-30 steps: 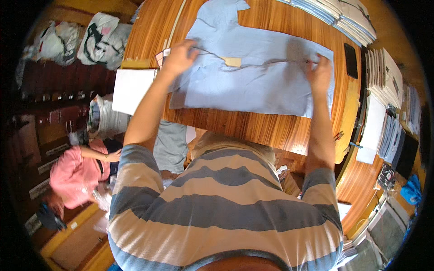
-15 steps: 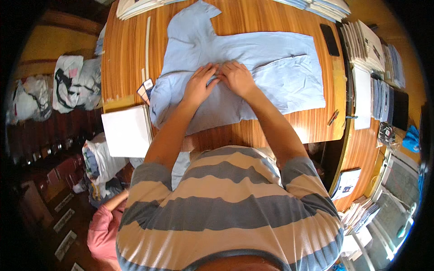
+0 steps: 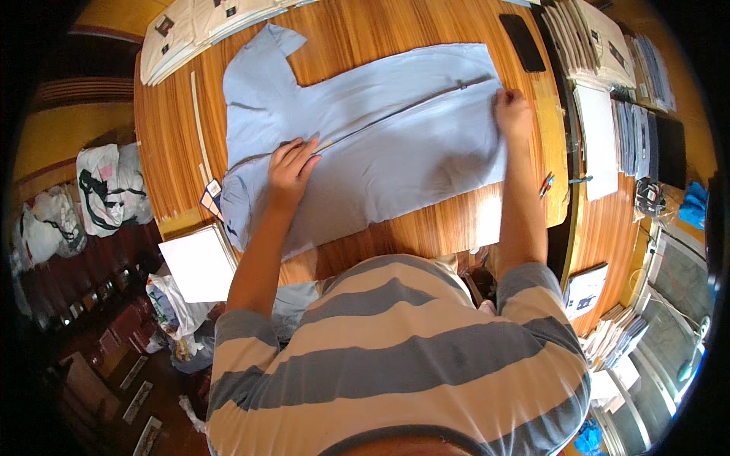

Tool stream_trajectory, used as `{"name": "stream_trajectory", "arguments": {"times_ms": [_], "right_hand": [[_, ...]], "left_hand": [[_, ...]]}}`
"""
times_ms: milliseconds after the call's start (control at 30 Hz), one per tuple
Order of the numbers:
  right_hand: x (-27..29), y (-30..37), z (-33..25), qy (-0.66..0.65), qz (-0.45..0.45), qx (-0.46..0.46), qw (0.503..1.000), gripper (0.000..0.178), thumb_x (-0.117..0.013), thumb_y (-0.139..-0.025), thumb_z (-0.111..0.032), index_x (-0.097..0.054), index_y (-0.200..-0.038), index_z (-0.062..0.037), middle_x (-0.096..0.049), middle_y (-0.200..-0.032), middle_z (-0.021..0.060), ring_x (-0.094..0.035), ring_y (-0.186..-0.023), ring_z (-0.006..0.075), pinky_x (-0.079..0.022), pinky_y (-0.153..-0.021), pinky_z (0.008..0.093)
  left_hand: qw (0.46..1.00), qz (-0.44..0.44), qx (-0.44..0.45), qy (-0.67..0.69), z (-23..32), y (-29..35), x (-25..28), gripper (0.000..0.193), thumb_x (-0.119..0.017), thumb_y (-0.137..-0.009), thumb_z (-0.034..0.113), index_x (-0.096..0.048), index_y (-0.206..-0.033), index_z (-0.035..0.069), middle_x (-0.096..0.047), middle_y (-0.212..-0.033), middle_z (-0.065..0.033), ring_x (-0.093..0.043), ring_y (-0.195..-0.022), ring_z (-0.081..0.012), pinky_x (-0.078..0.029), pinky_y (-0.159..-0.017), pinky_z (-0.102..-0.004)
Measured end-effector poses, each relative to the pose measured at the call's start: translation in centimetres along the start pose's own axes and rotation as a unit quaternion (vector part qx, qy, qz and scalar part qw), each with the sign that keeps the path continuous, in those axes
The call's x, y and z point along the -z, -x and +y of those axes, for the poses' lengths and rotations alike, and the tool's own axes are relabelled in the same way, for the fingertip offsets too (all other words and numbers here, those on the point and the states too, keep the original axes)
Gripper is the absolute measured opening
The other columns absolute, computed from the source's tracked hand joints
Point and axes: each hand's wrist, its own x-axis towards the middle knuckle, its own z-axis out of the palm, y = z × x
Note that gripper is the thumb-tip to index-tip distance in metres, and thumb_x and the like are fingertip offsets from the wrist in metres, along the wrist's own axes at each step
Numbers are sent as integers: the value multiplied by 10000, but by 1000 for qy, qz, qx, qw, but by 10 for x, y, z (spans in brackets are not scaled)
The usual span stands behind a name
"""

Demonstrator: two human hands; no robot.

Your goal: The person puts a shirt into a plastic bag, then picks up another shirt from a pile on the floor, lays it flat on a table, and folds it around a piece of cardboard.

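My left grip (image 3: 290, 172) lies open on the light-blue cloth shirt (image 3: 426, 148), likely soft, light, best held by edges; I can't tell if my curled right grip (image 3: 515, 115) pinches one

1. The left hand (image 3: 287, 176) rests its fingers (image 3: 286, 153) on a light-blue garment (image 3: 426, 152) spread across the wood-grain desk (image 3: 395, 23).
2. The right hand (image 3: 515, 115) has its fingers curled at the garment's right edge.
3. A dark phone (image 3: 522, 42) lies beyond that hand, near the desk's right edge.
4. A white stack (image 3: 196, 264) sits at the near left corner.
5. Pale folded clothes (image 3: 199, 30) line the far left edge.
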Motion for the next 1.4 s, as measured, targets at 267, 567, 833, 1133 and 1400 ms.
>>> {"name": "stream_trajectory", "arguments": {"times_ms": [267, 567, 833, 1133, 1400], "right_hand": [[2, 23, -12, 76, 170, 122, 975, 205, -657, -992, -305, -691, -1095, -131, -692, -1119, 102, -626, -1037, 361, -463, -914, 507], [44, 125, -9, 98, -108, 267, 953, 700, -491, -1048, -550, -387, -1629, -174, -276, -1719, 148, -201, -1593, 411, -122, -1267, 614], [35, 137, 6, 47, -103, 312, 943, 706, -512, -1048, -526, -420, -1597, -92, -299, -1697, 194, -217, -1568, 468, -146, -1235, 667], [8, 262, -302, -267, -189, 601, 729, 291, -815, -845, -171, -698, -1087, -58, -725, -1055, 146, -687, -1004, 350, -556, -895, 446], [-53, 358, -401, -206, -341, 664, 633, 275, -732, -947, -349, -682, -1024, -90, -677, -959, 105, -685, -886, 300, -553, -801, 413]], "left_hand": [[999, -46, 20, 13, 6, -3, 4, 380, -828, -854, 147, -761, -1227, 120, -756, -1191, -95, -663, -1196, -301, -520, -1005, -435], [959, -250, 53, -125, 46, 98, 62, 587, -605, -994, 349, -503, -1561, 239, -351, -1692, -90, -262, -1579, -346, -179, -1272, -582], [967, -231, 63, -87, 51, 108, 77, 613, -614, -996, 363, -466, -1567, 198, -303, -1701, -116, -244, -1570, -391, -198, -1276, -557], [929, 102, 353, -37, 67, 246, 115, 392, -768, -877, 199, -636, -1218, 60, -647, -1279, -145, -563, -1264, -389, -425, -1074, -510], [933, 122, 338, -30, 58, 247, 114, 487, -812, -836, 189, -605, -1261, 72, -652, -1325, -144, -577, -1294, -376, -455, -1071, -503]]}}
